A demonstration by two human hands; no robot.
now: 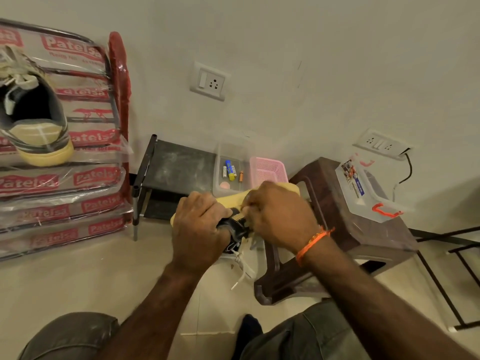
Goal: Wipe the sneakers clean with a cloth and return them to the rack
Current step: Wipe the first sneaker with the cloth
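Observation:
I hold a sneaker with a black upper and a pale yellow sole in both hands, above the floor in front of a low black rack. My left hand grips its black upper from the left. My right hand is closed over its front part, and something pale shows under its fingers; I cannot tell whether that is cloth or lace. White laces hang below. A second matching sneaker rests heel towards me on a stack of plastic-wrapped chairs at the left.
On the rack stand a clear box of small items and a pink basket. A brown plastic stool at the right carries a clear lidded box. Black metal frame legs stand at far right. Wall sockets are behind.

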